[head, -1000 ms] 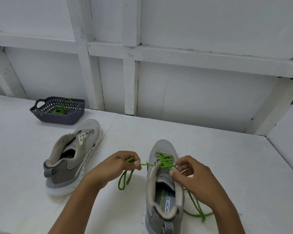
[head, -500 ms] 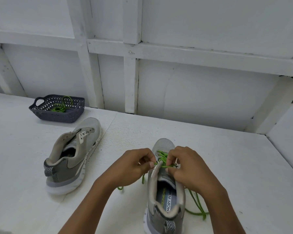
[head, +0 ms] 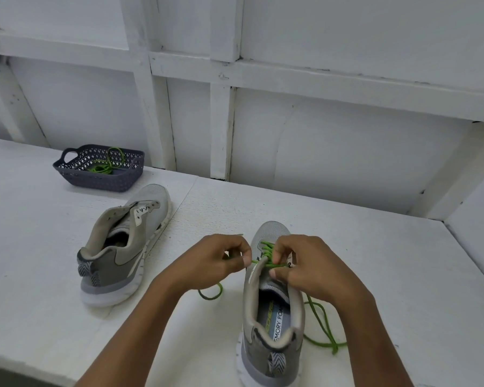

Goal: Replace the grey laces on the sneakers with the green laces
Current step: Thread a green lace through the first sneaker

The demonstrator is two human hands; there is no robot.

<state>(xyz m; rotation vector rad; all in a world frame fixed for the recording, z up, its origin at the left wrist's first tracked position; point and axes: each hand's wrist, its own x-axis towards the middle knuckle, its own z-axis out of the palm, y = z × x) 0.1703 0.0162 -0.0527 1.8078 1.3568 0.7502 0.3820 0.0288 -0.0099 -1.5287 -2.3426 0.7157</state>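
Observation:
A grey sneaker (head: 271, 325) stands in front of me, toe pointing away, with a green lace (head: 267, 251) threaded through its upper eyelets. My left hand (head: 215, 261) pinches the lace's left end just beside the shoe. My right hand (head: 310, 266) pinches the lace over the eyelets and hides part of the tongue. Loose lace trails on the table on both sides of the shoe. A second grey sneaker (head: 123, 247) without laces sits to the left.
A dark perforated basket (head: 76, 174) at the back left holds another green lace (head: 106, 166). The white table (head: 375, 261) ends at a white panelled wall behind and a side wall on the right.
Both hands have come together over the eyelets; the left hand moved right toward the shoe with the lace end, and the right hand moved up onto the lacing.

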